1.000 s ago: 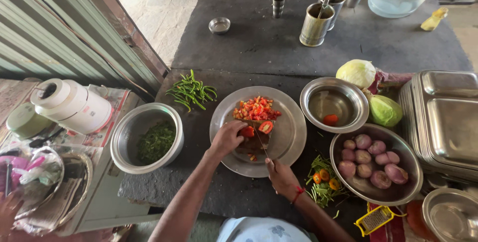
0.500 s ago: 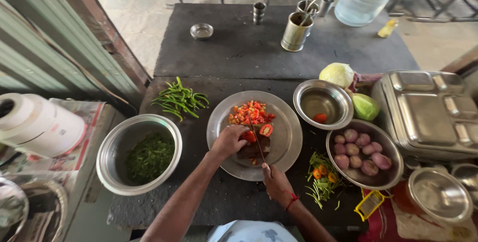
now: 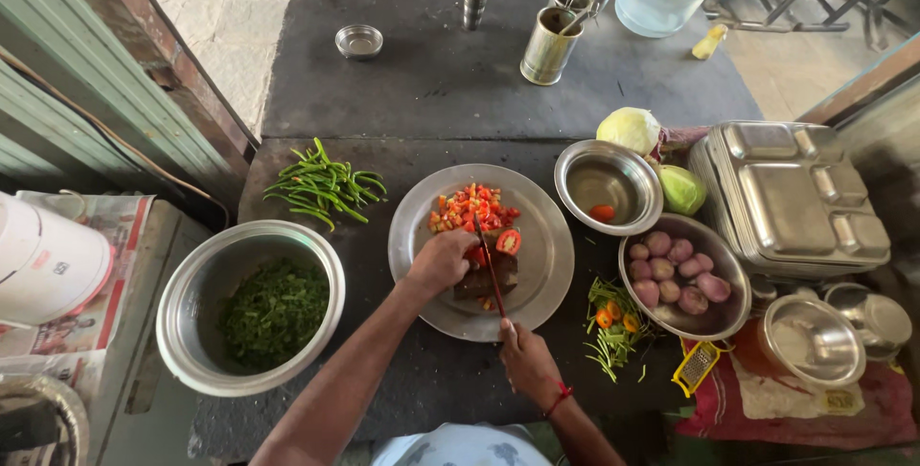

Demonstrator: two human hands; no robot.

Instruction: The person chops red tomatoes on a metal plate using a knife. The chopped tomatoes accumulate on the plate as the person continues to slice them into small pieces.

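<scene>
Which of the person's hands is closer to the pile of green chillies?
The left. The left hand rests on the steel plate, just right of the green chillies. The right hand, holding the knife, sits at the plate's near edge, farther away.

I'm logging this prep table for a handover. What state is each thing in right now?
Left hand: pressing a tomato on the small board.
Right hand: gripping the knife, blade over the tomato.
Round steel plate: holds chopped tomato.
Big steel bowl: part filled with chopped greens.
Green chillies: whole, loose pile.
Onion bowl: peeled onions inside.
</scene>
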